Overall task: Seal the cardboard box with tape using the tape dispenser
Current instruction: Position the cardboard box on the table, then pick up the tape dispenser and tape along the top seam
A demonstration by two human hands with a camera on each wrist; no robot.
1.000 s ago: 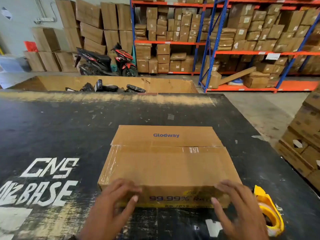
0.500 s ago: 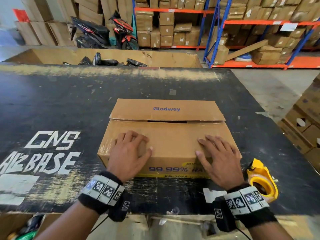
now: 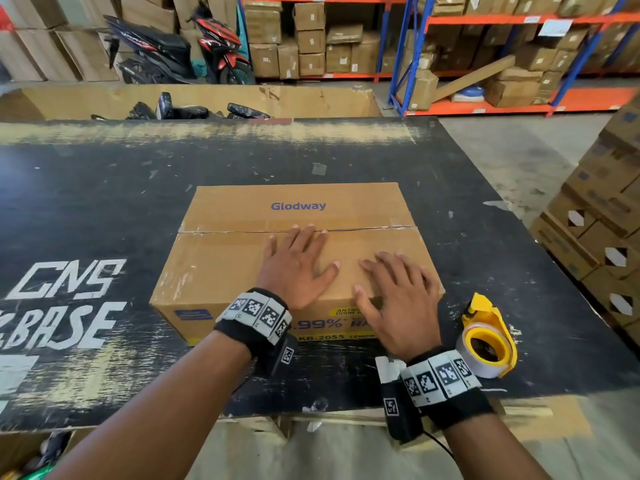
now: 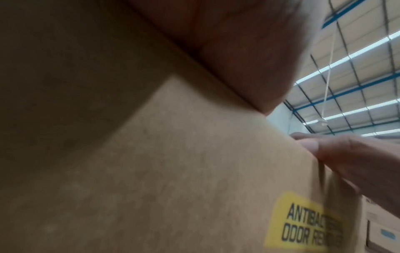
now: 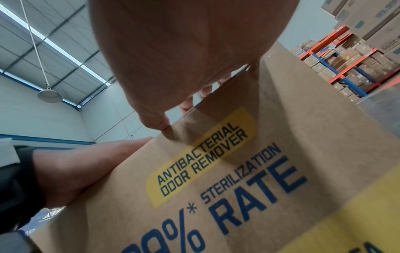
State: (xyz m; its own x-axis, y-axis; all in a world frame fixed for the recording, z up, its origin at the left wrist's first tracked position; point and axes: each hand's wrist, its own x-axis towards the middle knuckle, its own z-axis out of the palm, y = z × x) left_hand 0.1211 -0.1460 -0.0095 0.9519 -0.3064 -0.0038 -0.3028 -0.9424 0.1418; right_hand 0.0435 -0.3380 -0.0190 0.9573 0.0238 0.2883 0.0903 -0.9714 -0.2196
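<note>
A brown cardboard box [image 3: 221,265] marked "Glodway" lies on the black table [image 3: 86,188], both top flaps folded flat with the seam [image 3: 242,231] across the middle. My left hand [image 3: 298,261] presses flat on the near flap, fingertips reaching the seam. My right hand [image 3: 398,299] lies flat on the flap's near right part, at the front edge. A yellow tape dispenser [image 3: 488,341] with a roll of tape sits on the table right of the box, untouched. The wrist views show the box front [image 5: 238,179] and label [image 4: 303,222] close up, with my palms above.
A large open cardboard bin [image 3: 207,98] with dark items stands beyond the table. Stacked boxes [image 3: 602,237] rise at the right, a scooter [image 3: 173,50] and blue-orange shelving [image 3: 485,46] behind. The table's near edge [image 3: 346,414] is close to my wrists.
The near flap has been pushed down flat, closing the gap. My left hand slid right and forward to the seam; my right hand shifted a little on the flap.
</note>
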